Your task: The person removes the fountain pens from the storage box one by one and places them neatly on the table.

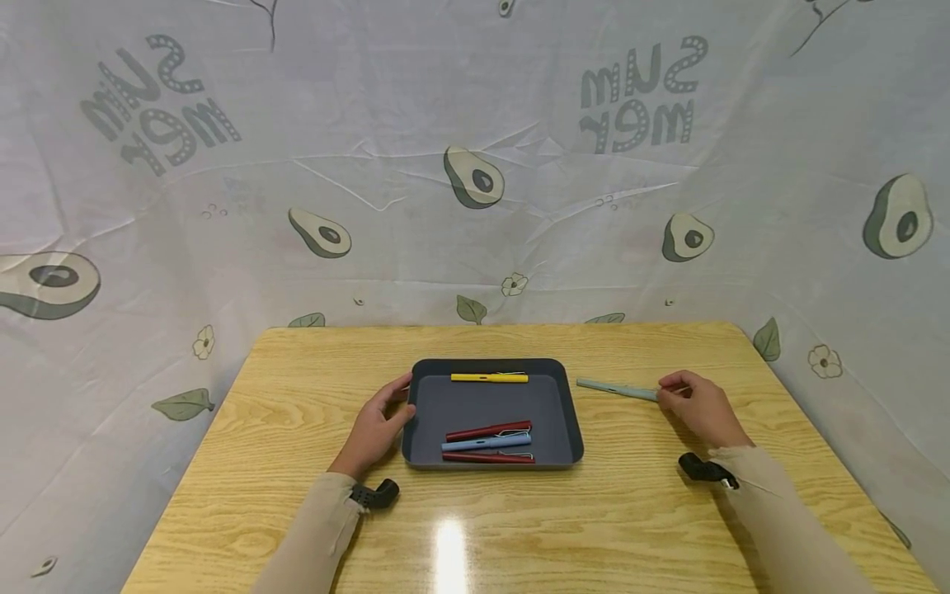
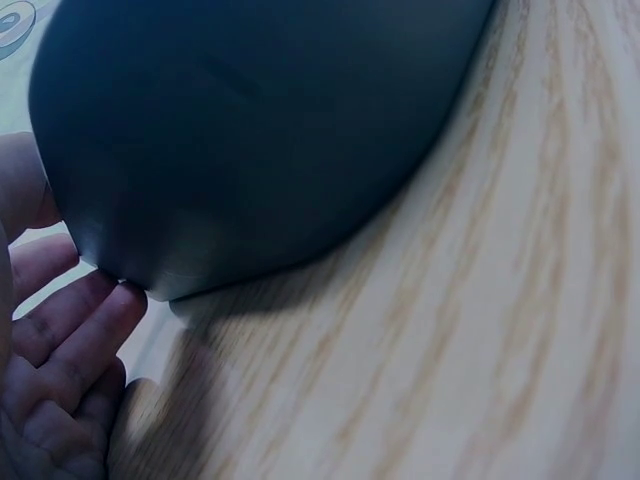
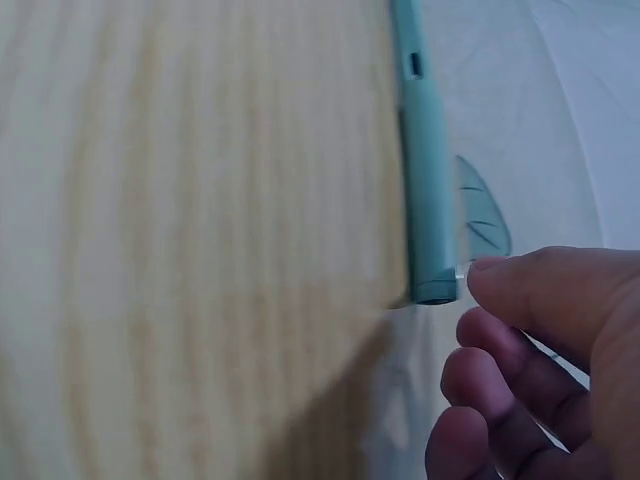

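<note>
A dark grey tray [image 1: 486, 408] stands on the wooden table. My left hand [image 1: 378, 429] grips its left wall, with the thumb at the rim and the fingers [image 2: 85, 320] against the outside. Inside lie a yellow pen [image 1: 490, 378] near the far wall and, near the front, a blue pen [image 1: 486, 442] between two dark red pens [image 1: 482, 431]. Right of the tray is a pale teal pen [image 1: 616, 388]. My right hand [image 1: 701, 404] is at its right end. In the right wrist view, the thumb tip lies beside the end of the teal pen [image 3: 430, 200], the fingers loosely bent below.
The wooden table [image 1: 312, 371] ends at a white cloth [image 1: 401, 272] printed with avocados, leaves and lettering. A bright reflection lies on the tabletop in front of the tray. Black wrist mounts [image 1: 374, 495] sit over both sleeves.
</note>
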`<state>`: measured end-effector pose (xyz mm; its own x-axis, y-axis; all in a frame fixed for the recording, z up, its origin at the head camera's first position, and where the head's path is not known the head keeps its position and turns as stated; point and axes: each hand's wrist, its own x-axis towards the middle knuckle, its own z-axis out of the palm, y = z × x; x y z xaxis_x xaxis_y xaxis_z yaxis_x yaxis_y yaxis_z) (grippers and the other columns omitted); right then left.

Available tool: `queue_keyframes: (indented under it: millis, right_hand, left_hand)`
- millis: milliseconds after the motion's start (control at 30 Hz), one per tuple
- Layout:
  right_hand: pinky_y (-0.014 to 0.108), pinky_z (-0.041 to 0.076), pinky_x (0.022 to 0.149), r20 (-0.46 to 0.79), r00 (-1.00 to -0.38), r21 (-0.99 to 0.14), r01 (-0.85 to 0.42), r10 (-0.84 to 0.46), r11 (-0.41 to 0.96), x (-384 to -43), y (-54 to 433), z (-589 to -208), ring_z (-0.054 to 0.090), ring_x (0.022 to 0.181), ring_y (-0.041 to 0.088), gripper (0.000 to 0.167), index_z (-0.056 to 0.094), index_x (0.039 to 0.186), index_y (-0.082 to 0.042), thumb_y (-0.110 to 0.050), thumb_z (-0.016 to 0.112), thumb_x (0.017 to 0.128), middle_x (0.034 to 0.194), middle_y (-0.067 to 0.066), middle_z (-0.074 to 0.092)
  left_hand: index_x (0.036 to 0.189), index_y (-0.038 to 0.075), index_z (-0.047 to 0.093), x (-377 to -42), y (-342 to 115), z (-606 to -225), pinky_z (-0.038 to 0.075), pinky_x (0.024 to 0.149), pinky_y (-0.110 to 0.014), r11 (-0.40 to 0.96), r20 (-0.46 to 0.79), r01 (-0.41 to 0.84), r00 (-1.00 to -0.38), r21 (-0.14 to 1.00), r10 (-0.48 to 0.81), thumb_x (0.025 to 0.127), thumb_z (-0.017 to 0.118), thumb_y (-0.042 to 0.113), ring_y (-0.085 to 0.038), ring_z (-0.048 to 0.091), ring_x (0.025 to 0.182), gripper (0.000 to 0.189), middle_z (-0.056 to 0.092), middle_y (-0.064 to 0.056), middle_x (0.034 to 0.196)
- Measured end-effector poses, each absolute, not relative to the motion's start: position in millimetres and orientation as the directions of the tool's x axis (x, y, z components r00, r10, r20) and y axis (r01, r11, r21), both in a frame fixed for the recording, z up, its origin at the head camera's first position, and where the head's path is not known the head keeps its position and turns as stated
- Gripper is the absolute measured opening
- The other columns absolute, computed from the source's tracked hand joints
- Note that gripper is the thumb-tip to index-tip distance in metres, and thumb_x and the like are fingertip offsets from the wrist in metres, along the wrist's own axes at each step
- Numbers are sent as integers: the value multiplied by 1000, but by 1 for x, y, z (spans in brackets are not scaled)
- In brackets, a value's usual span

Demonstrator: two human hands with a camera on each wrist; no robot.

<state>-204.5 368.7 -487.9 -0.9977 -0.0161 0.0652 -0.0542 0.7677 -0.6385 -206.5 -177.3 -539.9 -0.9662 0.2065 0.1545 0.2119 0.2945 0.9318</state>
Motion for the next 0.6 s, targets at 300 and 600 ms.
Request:
queue_keyframes:
  millis: [300,600]
  right_hand:
    - [25,50,68,165,-986,-681,-115,-2,723,-211,344,-470,59,97,27,37,63,130,2,-26,63,105,118,20,66]
    - [35,53,80,123,-988,-748,-154,-94,646,-221,281,-464,61,105,30,39,65,130,-3,-31,67,103,122,15,67]
  left_hand:
    - [158,15,44,-204,-178,-538,42,111,-55,288,134,193,-968,938,211,105,63,16,-31,55,134,57,59,-12,145]
    - [158,16,44,-206,-176,-537,44,109,-55,293,137,192,-970,936,199,104,63,15,-32,55,134,57,58,-12,146]
